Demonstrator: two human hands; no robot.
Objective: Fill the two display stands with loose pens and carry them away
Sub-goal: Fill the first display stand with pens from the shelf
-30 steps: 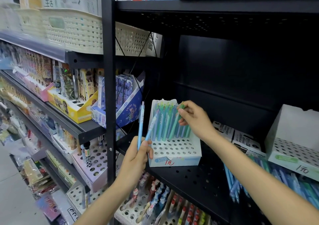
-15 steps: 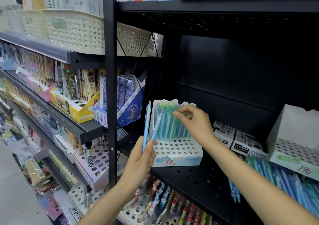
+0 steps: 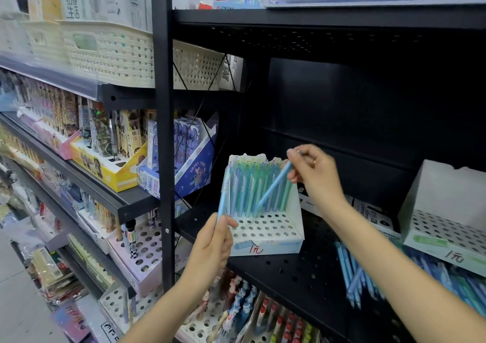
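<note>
A white perforated display stand (image 3: pixel 265 233) sits on the black shelf (image 3: pixel 297 277), its back rows filled with upright green and blue pens. My right hand (image 3: pixel 314 173) pinches a light blue pen (image 3: pixel 273 185) that slants down toward the stand's holes. In front of the stand's left edge, my left hand (image 3: pixel 214 245) grips one upright light blue pen (image 3: pixel 223 198). A second white stand (image 3: pixel 444 227) stands at the right with no pens seen in it. Loose blue and green pens (image 3: pixel 363 277) lie on the shelf between and below the stands.
A black upright post (image 3: pixel 164 132) rises left of the stand. Small white boxes (image 3: pixel 368 211) lie behind the stands. Boxed stationery (image 3: pixel 110 164) fills the left shelves, cream baskets (image 3: pixel 113 53) sit above, and pen racks (image 3: pixel 263 316) stand on the shelf below.
My right hand has left the pens standing in the stand and now holds a light blue pen slanted over it. My left hand went from two pens to one.
</note>
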